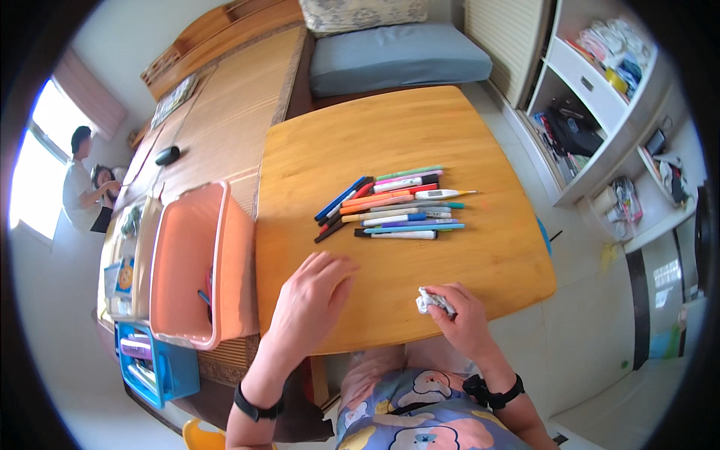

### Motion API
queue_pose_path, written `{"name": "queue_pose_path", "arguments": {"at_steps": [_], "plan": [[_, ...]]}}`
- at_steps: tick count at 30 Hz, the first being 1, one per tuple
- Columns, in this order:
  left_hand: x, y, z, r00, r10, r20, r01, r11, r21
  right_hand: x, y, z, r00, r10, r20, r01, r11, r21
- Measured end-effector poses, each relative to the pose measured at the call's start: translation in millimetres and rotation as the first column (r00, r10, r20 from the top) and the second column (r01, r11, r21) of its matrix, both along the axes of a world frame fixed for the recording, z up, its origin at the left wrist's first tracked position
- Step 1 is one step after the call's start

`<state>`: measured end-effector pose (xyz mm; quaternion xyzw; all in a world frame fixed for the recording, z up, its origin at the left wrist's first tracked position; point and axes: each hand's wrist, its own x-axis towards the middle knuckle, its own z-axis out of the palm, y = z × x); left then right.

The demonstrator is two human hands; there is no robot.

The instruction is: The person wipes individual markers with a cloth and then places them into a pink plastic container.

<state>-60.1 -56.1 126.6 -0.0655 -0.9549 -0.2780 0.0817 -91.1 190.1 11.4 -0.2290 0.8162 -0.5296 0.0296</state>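
My right hand (458,318) grips a crumpled white tissue or cloth (432,301) over the near right part of the wooden table (478,135). Over the table's near left part is my left hand (315,292), its fingers somewhat blurred and apart, with nothing seen in it. Beyond both hands lies a loose pile of pens and markers in many colours, among them a blue pen (340,198), an orange marker (374,199) and a light blue pen (414,228). A white pointed thing like a digital thermometer (439,194) lies at the pile's right side.
Left of the table stands a deep pink plastic bin (239,270) with a few things inside. Near it is a blue basket (183,371) holding items. A mat-covered bed (225,107) bears a dark case (167,156). Two people are by the window. Open shelves (585,84) stand at right.
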Motion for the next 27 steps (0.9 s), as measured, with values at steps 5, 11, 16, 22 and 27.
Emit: {"name": "queue_pose_path", "arguments": {"at_steps": [5, 11, 16, 22, 27], "plan": [[-80.9, 11.1, -50.4, 0.991, -0.125, -0.04, 0.117, 0.98, -0.164, 3.5, 1.0, -4.1, 0.998, 0.044, 0.048, -0.042, 0.998, -0.051], [-107.0, 11.3, -104.7, 0.98, -0.197, 0.015, 0.188, 0.907, -0.377, 0.9, 4.3, -5.1, 0.998, 0.045, 0.035, -0.043, 0.997, -0.062], [-71.7, 19.6, -106.0, 0.988, -0.131, 0.08, 0.153, 0.882, -0.446, 1.1, 2.4, -12.6, 0.998, 0.047, -0.036, -0.05, 0.995, -0.089], [-27.6, 27.3, -98.2, 0.997, -0.063, 0.044, 0.076, 0.87, -0.487, 0.5, 3.1, -11.8, 0.998, 0.056, -0.036, -0.059, 0.995, -0.082], [-4.2, 33.2, -95.1, 0.993, -0.044, -0.107, 0.011, 0.957, -0.291, 1.2, 1.3, -12.2, 0.998, 0.052, -0.034, -0.054, 0.997, -0.056]]}}
